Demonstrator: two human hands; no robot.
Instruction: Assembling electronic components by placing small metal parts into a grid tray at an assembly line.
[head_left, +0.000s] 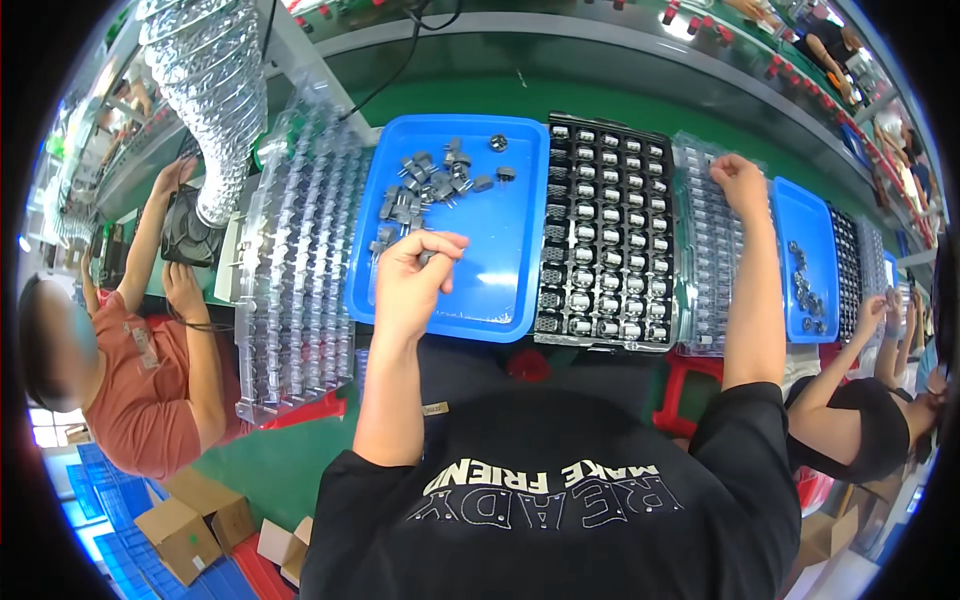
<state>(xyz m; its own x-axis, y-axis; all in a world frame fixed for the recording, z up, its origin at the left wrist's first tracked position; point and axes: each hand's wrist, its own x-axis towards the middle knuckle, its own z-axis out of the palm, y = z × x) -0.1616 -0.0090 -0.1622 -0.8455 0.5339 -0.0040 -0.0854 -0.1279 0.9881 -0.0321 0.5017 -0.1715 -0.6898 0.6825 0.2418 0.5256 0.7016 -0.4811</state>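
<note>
My left hand [412, 285] is curled closed over the near left of a blue tray [490, 285]. A small grey part [426, 257] peeks out between its thumb and fingers. Loose grey parts with metal pins [430, 180] lie heaped in that tray, mostly at its left and far side. Farther right, my right hand [740, 185] is closed in a pinch above a clear plastic tray [700, 290] filled with rows of small parts. Whatever its fingertips hold is hidden. Between these trays sits a black tray [608, 230] with rows of silver and black cylindrical parts.
Left of the blue tray stand clear trays of parts [300, 270]. A silver flexible duct [215, 110] hangs at far left beside a seated person [150, 390]. At right are another blue tray [800, 230] and another person [850, 410]. Cardboard boxes [180, 540] lie lower left.
</note>
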